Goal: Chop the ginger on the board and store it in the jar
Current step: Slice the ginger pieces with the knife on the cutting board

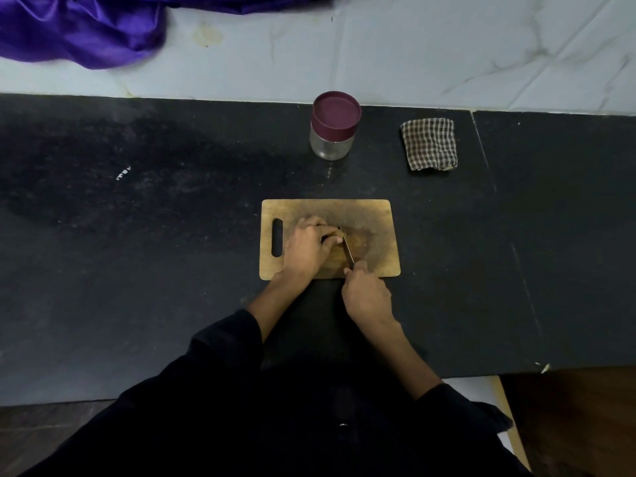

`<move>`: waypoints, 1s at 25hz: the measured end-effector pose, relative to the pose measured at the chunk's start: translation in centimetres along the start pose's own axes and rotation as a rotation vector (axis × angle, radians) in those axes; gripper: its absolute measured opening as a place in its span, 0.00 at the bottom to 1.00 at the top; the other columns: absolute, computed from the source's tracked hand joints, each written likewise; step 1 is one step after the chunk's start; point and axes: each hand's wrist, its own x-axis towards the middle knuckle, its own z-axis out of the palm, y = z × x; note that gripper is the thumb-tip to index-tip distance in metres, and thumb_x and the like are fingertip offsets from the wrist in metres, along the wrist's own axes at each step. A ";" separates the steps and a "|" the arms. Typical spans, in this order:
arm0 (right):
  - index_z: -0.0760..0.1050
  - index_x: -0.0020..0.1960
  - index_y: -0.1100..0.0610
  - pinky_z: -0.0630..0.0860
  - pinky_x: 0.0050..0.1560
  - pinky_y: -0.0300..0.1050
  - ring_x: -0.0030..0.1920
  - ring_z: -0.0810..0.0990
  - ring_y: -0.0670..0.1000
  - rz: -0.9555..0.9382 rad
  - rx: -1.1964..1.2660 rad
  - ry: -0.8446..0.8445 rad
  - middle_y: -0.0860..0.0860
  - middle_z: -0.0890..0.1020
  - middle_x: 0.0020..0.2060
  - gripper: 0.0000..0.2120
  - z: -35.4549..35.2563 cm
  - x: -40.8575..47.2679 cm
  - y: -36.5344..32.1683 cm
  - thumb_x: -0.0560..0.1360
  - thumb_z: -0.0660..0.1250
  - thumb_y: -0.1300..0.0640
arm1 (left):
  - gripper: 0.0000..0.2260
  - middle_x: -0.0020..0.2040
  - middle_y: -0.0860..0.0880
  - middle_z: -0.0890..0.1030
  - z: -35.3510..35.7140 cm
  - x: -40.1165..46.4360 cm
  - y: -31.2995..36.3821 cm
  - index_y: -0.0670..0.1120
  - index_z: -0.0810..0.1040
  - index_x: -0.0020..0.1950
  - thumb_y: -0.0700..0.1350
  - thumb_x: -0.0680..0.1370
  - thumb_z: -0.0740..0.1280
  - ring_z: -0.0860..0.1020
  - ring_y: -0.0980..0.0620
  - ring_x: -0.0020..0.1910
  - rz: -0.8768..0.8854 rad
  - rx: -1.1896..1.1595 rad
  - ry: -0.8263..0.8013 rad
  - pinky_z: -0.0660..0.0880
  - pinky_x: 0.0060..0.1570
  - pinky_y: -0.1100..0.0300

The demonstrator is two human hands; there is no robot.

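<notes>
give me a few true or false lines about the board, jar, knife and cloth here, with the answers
1. The jar has its maroon lid on. True.
2. The right hand holds the knife. True.
3. The checked cloth lies on the cutting board. False: it lies on the counter, right of the jar.
4. The left hand rests on the counter, off the board. False: it is on the board, next to the blade.
5. The board's handle slot is on its left side. True.
</notes>
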 end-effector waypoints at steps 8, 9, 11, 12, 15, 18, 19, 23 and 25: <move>0.68 0.59 0.60 0.71 0.47 0.52 0.54 0.80 0.60 0.036 0.027 -0.014 0.59 0.81 0.54 0.12 -0.4 1.0 -0.7 0.84 0.52 0.53 | 0.12 0.55 0.49 0.79 -0.4 0.0 -0.2 0.48 0.82 0.58 0.49 0.76 0.69 0.73 0.50 0.57 0.030 0.010 -0.054 0.71 0.57 0.55; 0.69 0.59 0.60 0.71 0.47 0.52 0.54 0.79 0.59 0.054 0.070 -0.028 0.59 0.80 0.53 0.12 -0.6 1.3 -0.6 0.84 0.53 0.52 | 0.12 0.55 0.49 0.79 -0.4 -0.1 -0.1 0.48 0.81 0.59 0.49 0.76 0.68 0.72 0.50 0.58 0.025 0.015 -0.057 0.71 0.57 0.55; 0.71 0.57 0.59 0.73 0.47 0.51 0.51 0.78 0.58 0.090 0.184 -0.051 0.58 0.80 0.52 0.13 -1.2 1.7 0.0 0.84 0.54 0.51 | 0.12 0.55 0.49 0.79 -0.4 -0.1 0.0 0.48 0.82 0.58 0.49 0.76 0.69 0.73 0.50 0.57 0.021 0.020 -0.049 0.71 0.56 0.55; 0.71 0.55 0.58 0.75 0.48 0.53 0.50 0.78 0.57 0.094 0.234 -0.063 0.58 0.79 0.51 0.12 -1.4 1.9 0.3 0.84 0.54 0.51 | 0.12 0.55 0.49 0.79 -0.4 -0.1 -0.1 0.48 0.82 0.58 0.49 0.76 0.69 0.73 0.50 0.57 0.023 0.022 -0.041 0.71 0.55 0.56; 0.70 0.52 0.57 0.79 0.51 0.60 0.48 0.80 0.58 0.082 0.323 -0.064 0.56 0.78 0.47 0.12 -1.6 1.6 1.4 0.84 0.54 0.49 | 0.12 0.55 0.49 0.79 -0.2 -0.2 -0.2 0.48 0.82 0.58 0.49 0.76 0.69 0.73 0.49 0.56 0.034 0.022 -0.034 0.72 0.56 0.54; 0.71 0.54 0.57 0.80 0.49 0.59 0.45 0.80 0.57 0.095 0.413 -0.020 0.55 0.78 0.45 0.14 -1.4 1.0 2.3 0.84 0.55 0.48 | 0.12 0.55 0.49 0.79 -0.2 -0.3 -0.3 0.48 0.82 0.57 0.49 0.76 0.69 0.73 0.49 0.57 0.031 0.016 -0.022 0.72 0.58 0.52; 0.72 0.55 0.57 0.80 0.48 0.59 0.43 0.79 0.56 0.102 0.440 -0.007 0.55 0.78 0.44 0.14 -1.4 1.0 2.7 0.84 0.55 0.47 | 0.12 0.55 0.49 0.79 -0.2 -0.3 -0.2 0.48 0.82 0.58 0.49 0.76 0.69 0.73 0.50 0.58 0.030 0.017 -0.022 0.71 0.58 0.53; 0.72 0.54 0.56 0.78 0.46 0.55 0.44 0.79 0.54 0.081 0.436 -0.007 0.55 0.79 0.45 0.14 -1.6 0.6 3.0 0.84 0.55 0.48 | 0.13 0.56 0.50 0.78 -0.3 -0.3 -0.3 0.48 0.81 0.59 0.49 0.76 0.69 0.72 0.51 0.58 0.020 0.005 -0.035 0.71 0.58 0.55; 0.71 0.53 0.57 0.76 0.47 0.53 0.47 0.79 0.54 0.038 0.346 -0.024 0.54 0.79 0.46 0.13 -1.6 0.5 2.4 0.84 0.55 0.48 | 0.13 0.55 0.50 0.78 -0.3 -0.3 -0.2 0.49 0.81 0.59 0.49 0.76 0.69 0.73 0.50 0.58 0.016 0.003 -0.032 0.71 0.58 0.55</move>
